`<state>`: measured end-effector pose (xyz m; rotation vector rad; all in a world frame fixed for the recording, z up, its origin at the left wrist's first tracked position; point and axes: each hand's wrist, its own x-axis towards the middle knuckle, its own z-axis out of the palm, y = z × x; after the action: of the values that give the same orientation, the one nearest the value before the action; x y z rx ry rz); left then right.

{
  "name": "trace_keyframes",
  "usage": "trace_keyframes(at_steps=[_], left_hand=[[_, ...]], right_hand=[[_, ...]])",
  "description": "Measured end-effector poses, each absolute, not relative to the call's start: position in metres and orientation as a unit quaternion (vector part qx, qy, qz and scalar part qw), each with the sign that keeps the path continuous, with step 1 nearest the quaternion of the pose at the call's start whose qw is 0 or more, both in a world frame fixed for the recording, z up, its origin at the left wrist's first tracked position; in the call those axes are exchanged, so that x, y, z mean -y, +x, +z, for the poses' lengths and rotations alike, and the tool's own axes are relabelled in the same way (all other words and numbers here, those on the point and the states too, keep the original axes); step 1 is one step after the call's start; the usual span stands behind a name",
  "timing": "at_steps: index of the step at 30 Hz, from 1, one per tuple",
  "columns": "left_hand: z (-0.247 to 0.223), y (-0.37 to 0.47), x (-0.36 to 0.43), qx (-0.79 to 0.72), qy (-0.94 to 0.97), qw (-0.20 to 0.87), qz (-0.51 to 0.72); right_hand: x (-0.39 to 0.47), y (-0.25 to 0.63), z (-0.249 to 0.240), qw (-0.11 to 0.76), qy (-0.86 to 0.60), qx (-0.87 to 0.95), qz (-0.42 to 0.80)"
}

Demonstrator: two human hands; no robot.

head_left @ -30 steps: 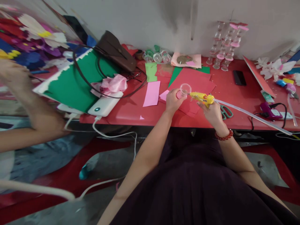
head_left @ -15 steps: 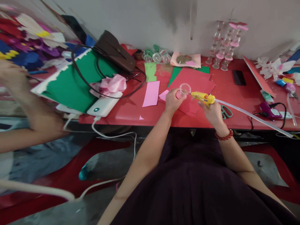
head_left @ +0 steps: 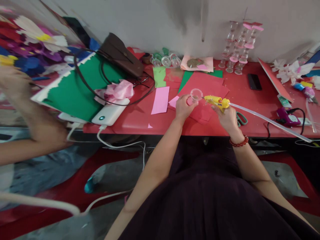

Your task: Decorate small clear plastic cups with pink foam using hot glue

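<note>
Between the fingers of my left hand (head_left: 184,107) is a small clear plastic cup (head_left: 196,94), its round rim facing up. My right hand (head_left: 227,117) is wrapped round a yellow glue gun (head_left: 217,101), with a long clear glue stick (head_left: 267,120) running out of its back to the right. The gun's nozzle points left and is close to the cup's rim; I cannot tell whether they touch. Under both hands lie red paper sheets (head_left: 202,81). Green-handled scissors (head_left: 241,119) rest on the table just right of my right hand.
A pink paper strip (head_left: 160,100), a white power bank (head_left: 110,112) and a brown bag (head_left: 122,55) lie to the left. Towers of joined cups (head_left: 243,46) stand by the wall. A phone (head_left: 254,82) lies right. Another person's arm (head_left: 37,113) rests at far left.
The view has shifted very slightly. The glue gun's nozzle stays beside the cup's rim, and both hands keep their hold with almost no movement.
</note>
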<state>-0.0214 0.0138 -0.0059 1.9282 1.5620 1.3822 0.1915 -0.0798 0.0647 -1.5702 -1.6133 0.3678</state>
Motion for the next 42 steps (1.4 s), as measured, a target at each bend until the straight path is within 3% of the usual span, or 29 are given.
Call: trace_keyframes(at_steps=[42], left_hand=[[-0.004, -0.021, -0.011, -0.536, 0.685, 0.145, 0.472]], right_hand=[[0.078, 0.195, 0.067, 0.422, -0.623, 0.64, 0.153]])
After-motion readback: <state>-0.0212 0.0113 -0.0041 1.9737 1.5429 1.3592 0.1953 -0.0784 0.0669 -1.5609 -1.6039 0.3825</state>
